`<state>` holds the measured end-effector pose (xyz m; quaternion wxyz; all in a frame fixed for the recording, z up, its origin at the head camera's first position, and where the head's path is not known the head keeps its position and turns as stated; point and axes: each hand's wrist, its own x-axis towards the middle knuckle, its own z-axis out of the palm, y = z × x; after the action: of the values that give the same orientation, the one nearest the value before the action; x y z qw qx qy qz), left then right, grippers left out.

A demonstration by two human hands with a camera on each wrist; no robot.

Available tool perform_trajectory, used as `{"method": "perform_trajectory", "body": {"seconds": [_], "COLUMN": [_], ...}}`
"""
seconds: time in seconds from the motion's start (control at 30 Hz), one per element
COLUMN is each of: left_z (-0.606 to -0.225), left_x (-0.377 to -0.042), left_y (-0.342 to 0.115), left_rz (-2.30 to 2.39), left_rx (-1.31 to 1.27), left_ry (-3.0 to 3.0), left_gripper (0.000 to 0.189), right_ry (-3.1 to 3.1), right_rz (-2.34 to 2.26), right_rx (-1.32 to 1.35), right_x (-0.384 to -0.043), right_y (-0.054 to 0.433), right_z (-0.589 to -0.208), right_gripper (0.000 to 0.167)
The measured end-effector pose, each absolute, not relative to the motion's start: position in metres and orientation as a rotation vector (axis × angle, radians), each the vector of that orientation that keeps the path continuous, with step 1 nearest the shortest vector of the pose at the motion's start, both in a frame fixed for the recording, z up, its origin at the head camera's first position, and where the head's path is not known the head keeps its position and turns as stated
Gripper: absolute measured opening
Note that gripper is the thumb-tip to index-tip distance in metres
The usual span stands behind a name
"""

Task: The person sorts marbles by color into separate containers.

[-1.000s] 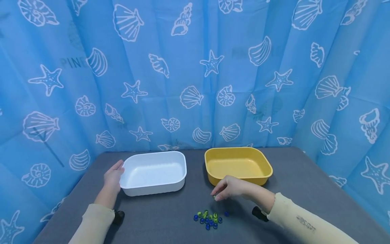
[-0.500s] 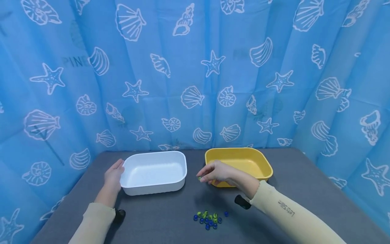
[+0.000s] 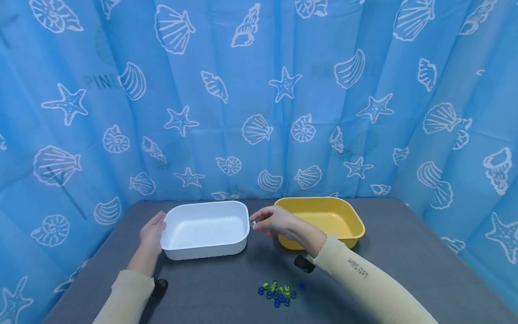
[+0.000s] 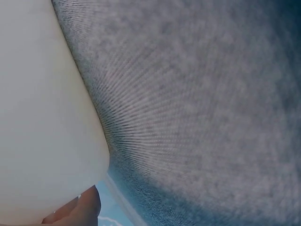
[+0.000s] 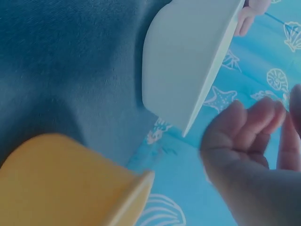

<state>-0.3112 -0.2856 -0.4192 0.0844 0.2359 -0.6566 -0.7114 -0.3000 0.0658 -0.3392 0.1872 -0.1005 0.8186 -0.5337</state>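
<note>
The right hand (image 3: 278, 220) pinches a round greenish glass marble (image 3: 253, 223) just right of a white rectangular plastic tub (image 3: 204, 253), whose long axis runs left-right; the left hand (image 3: 151, 235) touches its left end, grip unclear.

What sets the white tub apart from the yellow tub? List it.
Side: the white tub stands to the person's left, the yellow tub to the right.
Hands: the left hand touches the white tub's left end; the right hand partly hides the yellow tub from the head camera.
Shared: both are open-topped, with rounded corners.
</note>
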Motion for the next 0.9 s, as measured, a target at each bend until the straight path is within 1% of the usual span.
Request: {"method": "perform_trajectory", "body": {"seconds": [0.17, 0.4, 0.9], "left_z": [-0.431, -0.409, -0.409], "left_x": [-0.323, -0.306, -0.303], "left_y": [-0.293, -0.277, -0.282], "left_rz": [-2.127, -2.138, -2.125], "left_rx": [0.694, 0.715, 0.708], "left_ry": [-1.959, -1.931, -1.916], "left_gripper": [0.05, 0.049, 0.048], "right_ry": [2.268, 2.194, 2.205], "right_rz": [-1.595, -1.658, -1.871], "right_rx": [-0.244, -0.21, -0.262], "right_x": [-0.304, -0.313, -0.325], "right_y": [0.053, 0.036, -0.016], "right_z": [-0.342, -0.345, -0.358], "right_gripper": [0.022, 0.022, 0.022]}}
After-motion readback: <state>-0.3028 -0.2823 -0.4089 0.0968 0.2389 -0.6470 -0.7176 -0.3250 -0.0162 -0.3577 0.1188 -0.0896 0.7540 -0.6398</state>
